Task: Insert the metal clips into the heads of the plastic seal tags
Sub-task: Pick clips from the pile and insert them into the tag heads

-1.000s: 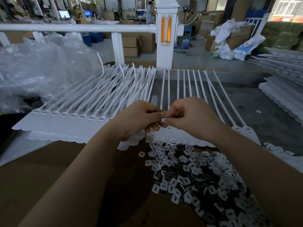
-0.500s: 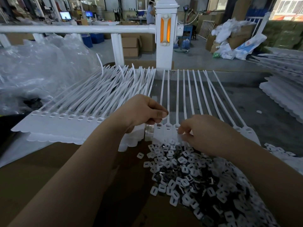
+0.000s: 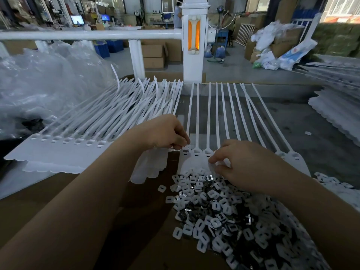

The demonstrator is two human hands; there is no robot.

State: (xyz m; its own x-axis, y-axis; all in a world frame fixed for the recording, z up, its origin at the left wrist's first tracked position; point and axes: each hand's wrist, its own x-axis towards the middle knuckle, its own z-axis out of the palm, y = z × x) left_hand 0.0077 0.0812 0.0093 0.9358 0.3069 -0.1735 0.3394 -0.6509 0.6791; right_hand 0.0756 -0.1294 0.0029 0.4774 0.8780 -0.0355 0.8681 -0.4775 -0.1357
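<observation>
Directly before the white post (image 3: pixel 195 45) with its orange reflector lies the sheet of seal tags (image 3: pixel 196 154) we are working on: flat white plastic, each tag a long thin strap running back toward the post and ending near us in a small moulded head with a rectangular slot. The sheet's near edge is scalloped. Left of the post, a larger stack of tags (image 3: pixel 101 131) fans out, straps overlapping, heads in an even row.

Our left hand (image 3: pixel 165 133), on the post's near left, has its fingers curled down, fingertips pinching at the leftmost tag head on the sheet; we cannot tell whether a clip sits between them. Our right hand (image 3: pixel 245 164), nearer us and right of the post line, rests over the sheet's lower edge with fingers bent and thumb and forefinger drawn close; whatever they hold is hidden.

Nearest us, well forward of the post, a brown cardboard box (image 3: pixel 97 201) holds a loose pile of clips (image 3: pixel 224 211): small squarish pieces, white-faced with a dark slot, some showing shiny metal. The pile touches the sheet's scalloped edge and passes under our right wrist.

Far left of the post, crumpled clear plastic bags (image 3: pixel 48 84) are heaped. Right of the post, further tag sheets (image 3: pixel 339 106) are stacked on a grey surface.
</observation>
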